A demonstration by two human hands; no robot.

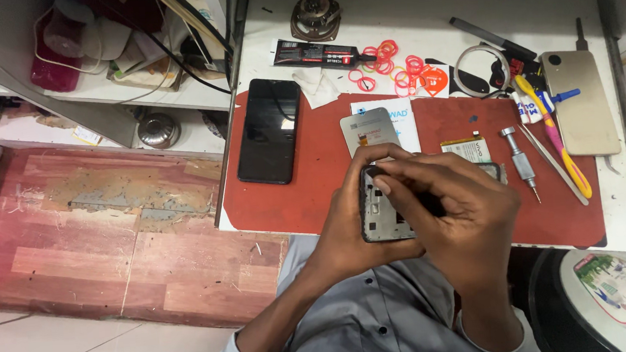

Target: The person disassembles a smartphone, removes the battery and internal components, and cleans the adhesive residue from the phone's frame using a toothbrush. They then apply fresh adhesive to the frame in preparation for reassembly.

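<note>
Now the phone frame (384,211) is up over the red mat (314,191), near its front edge, left hand (351,229) clamped around its edge from below, right hand (456,202) on top with fingertips pinched down on it. Behind lie a grey panel (369,129) and black phone (270,129); a screwdriver (520,161) and tweezers (550,163) sit to the right.

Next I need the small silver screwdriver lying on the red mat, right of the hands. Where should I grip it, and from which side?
Grip the small silver screwdriver by its thick knurled upper barrel, not the thin tip that points toward you. Come from above with the right hand: it lies flat on the red mat, and tweezers lie close on its right, so the left side is freer.
</note>
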